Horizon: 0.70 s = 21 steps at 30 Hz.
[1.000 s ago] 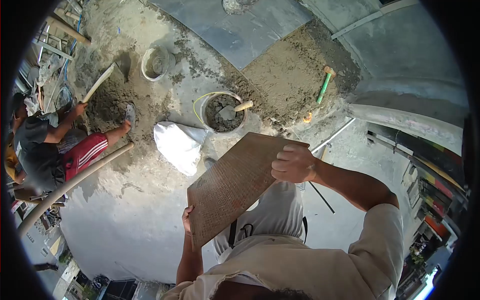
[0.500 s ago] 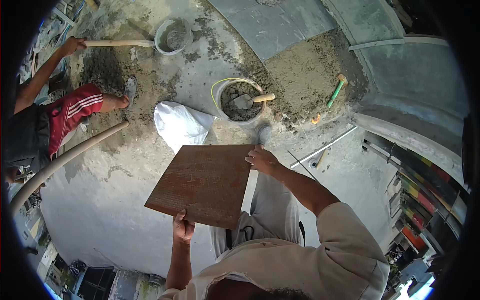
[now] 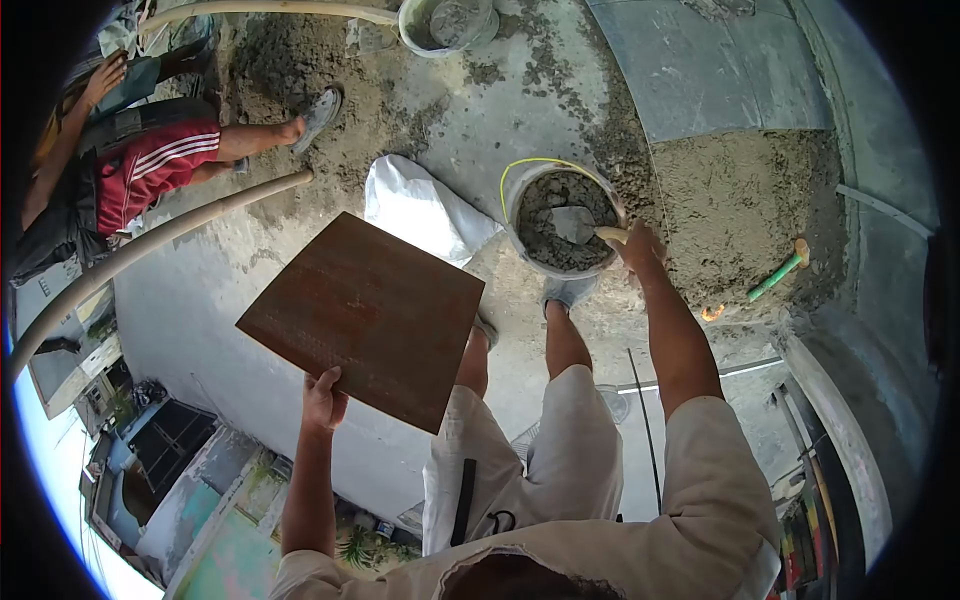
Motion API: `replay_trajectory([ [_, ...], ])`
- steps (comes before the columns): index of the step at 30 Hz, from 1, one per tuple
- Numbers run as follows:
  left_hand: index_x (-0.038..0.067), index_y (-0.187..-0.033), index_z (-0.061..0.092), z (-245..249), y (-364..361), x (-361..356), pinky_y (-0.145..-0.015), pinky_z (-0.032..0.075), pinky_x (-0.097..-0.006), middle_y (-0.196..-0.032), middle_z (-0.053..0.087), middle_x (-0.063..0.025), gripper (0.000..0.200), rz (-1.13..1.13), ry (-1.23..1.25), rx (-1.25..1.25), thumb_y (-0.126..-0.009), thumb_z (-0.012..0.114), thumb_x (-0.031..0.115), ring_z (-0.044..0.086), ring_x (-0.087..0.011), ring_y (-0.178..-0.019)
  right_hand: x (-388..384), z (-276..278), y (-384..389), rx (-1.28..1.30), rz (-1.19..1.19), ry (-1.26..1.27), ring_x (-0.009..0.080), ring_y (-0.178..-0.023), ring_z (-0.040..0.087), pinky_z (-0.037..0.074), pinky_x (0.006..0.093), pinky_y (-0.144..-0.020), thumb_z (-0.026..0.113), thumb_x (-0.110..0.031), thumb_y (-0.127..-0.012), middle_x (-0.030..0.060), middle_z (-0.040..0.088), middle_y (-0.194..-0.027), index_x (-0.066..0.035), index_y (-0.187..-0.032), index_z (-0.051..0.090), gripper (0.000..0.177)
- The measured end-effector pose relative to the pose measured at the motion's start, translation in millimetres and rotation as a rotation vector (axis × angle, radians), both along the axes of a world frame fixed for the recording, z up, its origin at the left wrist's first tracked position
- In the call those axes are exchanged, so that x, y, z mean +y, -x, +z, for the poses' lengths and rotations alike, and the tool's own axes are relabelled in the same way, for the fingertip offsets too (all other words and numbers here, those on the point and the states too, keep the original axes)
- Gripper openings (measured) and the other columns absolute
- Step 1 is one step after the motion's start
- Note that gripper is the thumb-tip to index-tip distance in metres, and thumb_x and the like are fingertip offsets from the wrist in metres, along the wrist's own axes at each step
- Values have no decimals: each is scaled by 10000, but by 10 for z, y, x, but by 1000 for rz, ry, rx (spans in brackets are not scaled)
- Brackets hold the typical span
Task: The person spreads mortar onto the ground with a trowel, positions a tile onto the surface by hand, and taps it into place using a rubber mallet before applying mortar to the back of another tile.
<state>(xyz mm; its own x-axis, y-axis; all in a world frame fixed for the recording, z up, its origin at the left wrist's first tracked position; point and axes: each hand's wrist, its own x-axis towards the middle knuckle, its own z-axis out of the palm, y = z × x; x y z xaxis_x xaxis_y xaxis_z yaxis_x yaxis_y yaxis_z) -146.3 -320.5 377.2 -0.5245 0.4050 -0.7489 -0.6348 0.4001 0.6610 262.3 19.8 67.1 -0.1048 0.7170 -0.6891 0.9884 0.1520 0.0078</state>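
Concrete floor (image 3: 200, 330), mortar bed (image 3: 740, 200); left fingers (image 3: 331, 381) grip tile (image 3: 365, 315), right fingers (image 3: 634, 240) grasp trowel (image 3: 575, 223).

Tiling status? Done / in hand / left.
Done: grey floor tiles are laid, and a grey mortar bed is spread beside them, with a green-handled mallet lying at its edge. In hand: the left hand holds a brown square tile by its edge; the right hand grips the wooden-handled trowel in the mortar-filled bucket. Left: the bed is bare, so the tile is not yet set.
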Motion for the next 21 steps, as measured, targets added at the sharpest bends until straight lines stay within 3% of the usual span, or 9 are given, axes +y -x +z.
replay_trajectory([
  [2,31,-1258,511,-234,251,13,-978,493,-388,-1229,577,-99,447,-72,6,-53,-821,551,-52,576,-255,-1139,57,-224,18,107,-54,179,335,-1013,632,479,430,-907,731,-535,-779,171,634,-1101,-4,-1305,432,805],
  [4,35,-1256,514,-464,421,66,-974,497,-386,-1228,582,-99,448,-73,16,-66,-819,558,-49,583,-252,-1130,51,-487,-64,112,-20,212,342,-995,642,494,402,-879,695,-557,-802,195,646,-1099,35,-1304,440,817],
  [6,39,-1255,517,-732,628,88,-969,501,-384,-1226,586,-98,449,-73,10,-83,-817,565,-46,590,-249,-1122,38,-569,-71,119,214,280,334,-981,649,505,412,-850,628,-596,-836,208,665,-1062,47,-1289,472,802],
  [9,47,-1245,529,-1327,999,-157,-939,516,-373,-1189,619,-79,438,-117,23,-206,-819,599,-28,618,-234,-1076,41,0,151,-34,249,327,340,-904,667,513,415,-806,564,-639,-852,207,685,-956,17,-1193,572,739],
  [11,62,-1225,557,-1764,1178,-298,-908,524,-366,-1162,640,-66,426,-110,5,-252,-814,638,-17,634,-221,-1030,-14,710,289,-122,104,326,306,-921,678,514,421,-768,589,-636,-835,160,695,-915,-48,-1121,616,654],
  [13,44,-1262,520,-2415,1483,-681,-959,482,-411,-1214,612,-92,481,-126,33,-327,-801,641,-21,603,-244,-1089,-284,971,-43,22,79,214,323,-842,680,508,463,-714,596,-574,-858,178,687,-889,-30,-1081,595,588],
  [14,29,-1301,482,-2731,1656,-877,-1016,442,-443,-1263,585,-109,533,-125,26,-360,-793,637,-21,570,-265,-1157,-397,1089,-175,88,-25,265,316,-766,676,512,446,-653,642,-470,-861,195,670,-869,-20,-1047,570,492],
  [16,20,-1262,508,-3058,1835,-1071,-967,474,-417,-1223,607,-97,487,-68,-26,-373,-795,641,-21,602,-253,-1091,-709,1414,-203,222,-359,314,216,-592,656,489,335,-483,663,-271,-887,130,631,-794,16,-1046,516,360],
  [21,-14,-1221,509,-4486,2038,-1748,-928,501,-387,-1171,624,-101,452,242,-35,-307,-794,654,-7,624,-251,-1037,-1756,1518,71,238,-446,36,82,-475,467,411,241,-422,631,-254,-917,15,509,-651,-26,-1034,522,279],
])
